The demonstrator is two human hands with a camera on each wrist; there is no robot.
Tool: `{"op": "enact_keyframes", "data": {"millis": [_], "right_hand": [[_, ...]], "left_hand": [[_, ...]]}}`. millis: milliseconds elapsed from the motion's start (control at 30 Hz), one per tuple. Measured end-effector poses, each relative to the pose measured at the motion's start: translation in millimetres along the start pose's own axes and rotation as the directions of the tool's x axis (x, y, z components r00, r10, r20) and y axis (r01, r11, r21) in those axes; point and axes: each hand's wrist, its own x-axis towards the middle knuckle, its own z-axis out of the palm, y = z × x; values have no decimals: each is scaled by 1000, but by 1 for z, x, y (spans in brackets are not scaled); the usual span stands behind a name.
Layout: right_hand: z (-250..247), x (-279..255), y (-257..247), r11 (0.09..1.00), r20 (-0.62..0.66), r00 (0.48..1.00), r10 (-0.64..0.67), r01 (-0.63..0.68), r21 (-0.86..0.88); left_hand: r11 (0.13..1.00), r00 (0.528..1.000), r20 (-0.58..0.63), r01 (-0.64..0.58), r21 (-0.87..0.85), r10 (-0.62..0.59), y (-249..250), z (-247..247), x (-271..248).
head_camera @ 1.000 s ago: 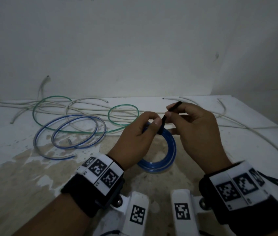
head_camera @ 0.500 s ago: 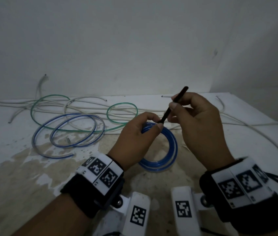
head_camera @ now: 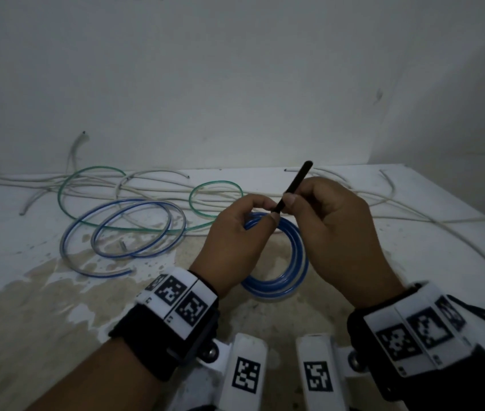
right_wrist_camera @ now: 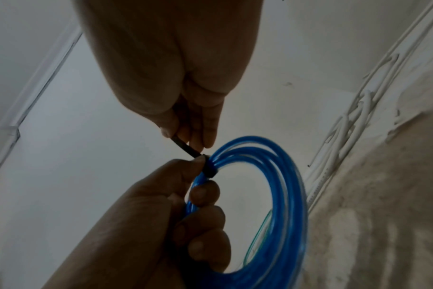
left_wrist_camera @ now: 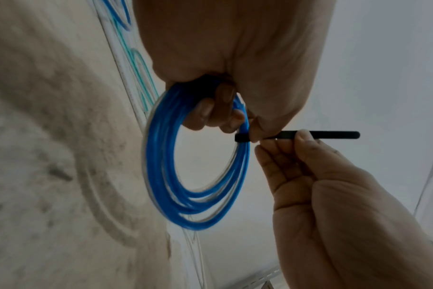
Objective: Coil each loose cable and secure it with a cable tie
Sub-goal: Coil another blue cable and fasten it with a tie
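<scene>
Blue coil [head_camera: 290, 262] gripped by left hand [head_camera: 235, 241] above table [head_camera: 12, 247]; right hand [head_camera: 336, 232] pinches black tie [head_camera: 294, 188].

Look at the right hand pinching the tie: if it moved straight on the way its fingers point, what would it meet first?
Probably the left hand: the right hand's fingertips point at its thumb, beside the tie round the blue coil.
</scene>
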Motion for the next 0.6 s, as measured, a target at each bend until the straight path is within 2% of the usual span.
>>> {"op": "enact_keyframes", "data": {"millis": [100,200,267,400,500,600], "right_hand": [[0,1,4,997,57,996,73,-74,33],[-1,0,1,997,79,995,61,-64,34],[-2,0,0,996,67,995,75,-78,36],[-6,4,0,973,-3,982,186,-184,136],[-9,6,-1,944,-63,963,261,-241,225],[-8,5,-2,933,-39,954,296,-280,225]], "left_hand": [[1000,999,-39,5,-16,-6,-2,2,-3],[1000,998,-56,4,-21,-5,-3,1,-3],[999,999,-34,-32,20,32,-2,0,-4],[987,991,46,-131,94,127,3,3,-9],[986,989,74,-136,94,130,7,7,-10],[989,989,110,-106,100,95,8,7,-12]]}}
